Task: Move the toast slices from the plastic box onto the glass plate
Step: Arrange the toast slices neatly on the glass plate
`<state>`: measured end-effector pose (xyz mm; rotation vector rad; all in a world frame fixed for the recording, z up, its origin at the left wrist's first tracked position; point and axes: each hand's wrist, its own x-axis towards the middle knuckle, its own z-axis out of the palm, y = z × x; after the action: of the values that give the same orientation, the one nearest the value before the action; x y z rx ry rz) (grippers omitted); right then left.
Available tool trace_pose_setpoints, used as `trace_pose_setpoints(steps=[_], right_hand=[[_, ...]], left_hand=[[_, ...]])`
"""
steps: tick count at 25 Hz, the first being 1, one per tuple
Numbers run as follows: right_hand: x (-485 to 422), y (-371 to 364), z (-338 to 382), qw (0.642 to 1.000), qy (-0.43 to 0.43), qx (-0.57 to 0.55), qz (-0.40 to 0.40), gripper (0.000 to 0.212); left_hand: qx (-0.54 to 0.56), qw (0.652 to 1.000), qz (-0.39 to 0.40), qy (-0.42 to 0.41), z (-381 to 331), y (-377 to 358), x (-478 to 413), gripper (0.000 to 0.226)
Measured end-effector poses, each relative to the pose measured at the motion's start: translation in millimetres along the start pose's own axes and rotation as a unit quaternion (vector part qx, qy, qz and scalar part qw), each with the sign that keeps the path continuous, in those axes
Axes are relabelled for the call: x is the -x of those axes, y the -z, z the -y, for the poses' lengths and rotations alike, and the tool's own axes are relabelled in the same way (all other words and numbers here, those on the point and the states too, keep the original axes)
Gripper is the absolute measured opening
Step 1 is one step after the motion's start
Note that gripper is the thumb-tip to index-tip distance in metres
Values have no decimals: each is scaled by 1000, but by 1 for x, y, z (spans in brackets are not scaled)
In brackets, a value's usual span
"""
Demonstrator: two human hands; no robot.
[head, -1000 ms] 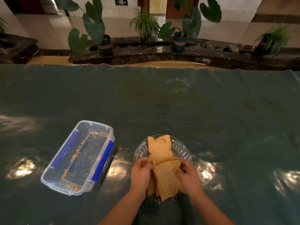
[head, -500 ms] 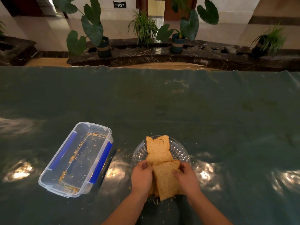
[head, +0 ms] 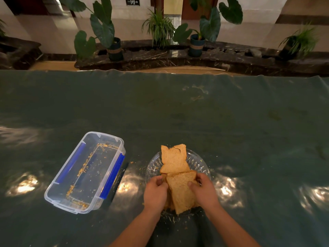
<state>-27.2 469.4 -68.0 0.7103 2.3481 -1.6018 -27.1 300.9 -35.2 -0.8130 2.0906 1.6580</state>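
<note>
A round glass plate (head: 197, 162) lies on the table in front of me. One torn toast slice (head: 173, 160) rests flat on its far half. Over the plate's near half I hold a small stack of toast slices (head: 180, 191) between both hands, the top one tilted. My left hand (head: 155, 194) grips the stack's left edge and my right hand (head: 204, 190) grips its right edge. The clear plastic box (head: 85, 172) with blue side clips sits to the left of the plate and holds only crumbs.
A dark green glossy cover (head: 195, 113) spreads over the whole table, with crumbs scattered round the plate. Beyond the far edge a dark stone ledge (head: 160, 57) carries several potted plants.
Both hands have stayed on the toast stack over the plate's near side. The stack has shifted only slightly. The box and the flat slice have not moved.
</note>
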Motion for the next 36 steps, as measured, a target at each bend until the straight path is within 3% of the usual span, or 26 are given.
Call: trace_pose_setpoints(steps=[7, 11, 14, 18, 21, 25, 29, 31, 36], right_hand=[[11, 10, 9, 998, 34, 1, -49, 31], [20, 11, 26, 996, 67, -58, -25, 29], [25, 10, 39, 990, 82, -115, 0, 29], [26, 9, 49, 975, 37, -217, 30, 29], [22, 14, 48, 963, -16, -264, 56, 28], [17, 15, 37, 978, -26, -205, 30, 23], [11, 9, 29, 996, 16, -88, -12, 10], [9, 8, 26, 997, 31, -60, -30, 13], [0, 14, 16, 994, -1, -76, -77, 13]], left_hand=[[-8, 1000, 6, -19, 8, 6, -1, 17], [-29, 998, -13, -45, 14, 11, -3, 15], [0, 997, 20, -69, 15, 14, -3, 20], [144, 986, 87, 4, 10, 16, 0, 27], [169, 977, 120, 57, 6, 19, -1, 35], [144, 982, 115, 49, 6, 23, -7, 22], [62, 994, 84, 12, 7, 17, -9, 17], [26, 997, 67, -16, 5, 16, -11, 15], [26, 999, -12, -23, 1, 25, -19, 17]])
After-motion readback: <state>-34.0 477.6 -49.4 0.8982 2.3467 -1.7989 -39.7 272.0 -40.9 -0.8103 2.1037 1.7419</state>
